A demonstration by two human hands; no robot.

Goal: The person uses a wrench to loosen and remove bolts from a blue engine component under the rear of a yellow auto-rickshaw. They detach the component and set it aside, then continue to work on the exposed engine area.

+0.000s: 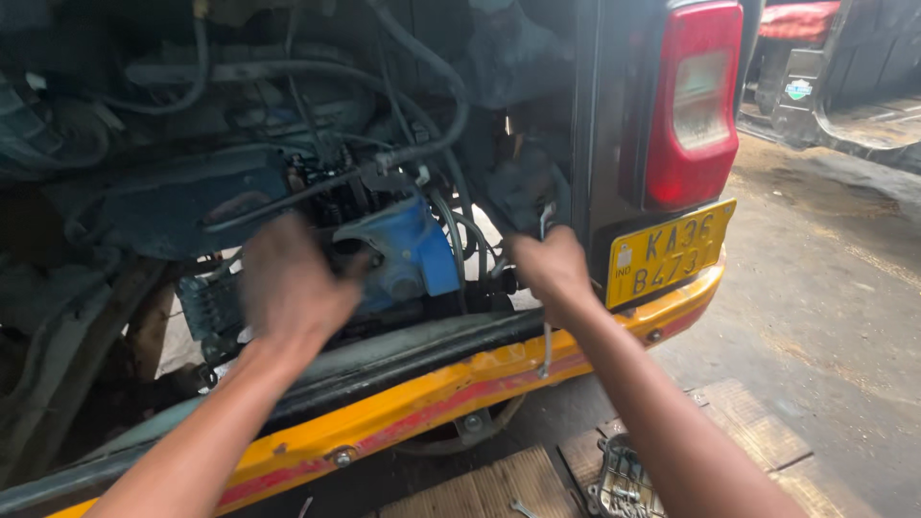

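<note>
We mid engine work: left hand (288,288) blurred at blue engine cover (408,251), grip unclear; right hand (552,269) clenched on cable (546,336); next needs steady pull, we judge

I find the engine part (403,254) seated in the open rear bay of the vehicle, under a run of hoses (422,86) and above the bumper (432,388) that crosses the view below it. My left hand (288,288) sits just before the part on its left, while my right hand (554,269) lies to its right, closed on a thin cable (546,350) hanging down over the bumper. The tail lamp (693,105) stands right of the bay with the number plate (669,251) beneath it, and a tray of tools (622,484) rests on the floor below the right forearm.
</note>
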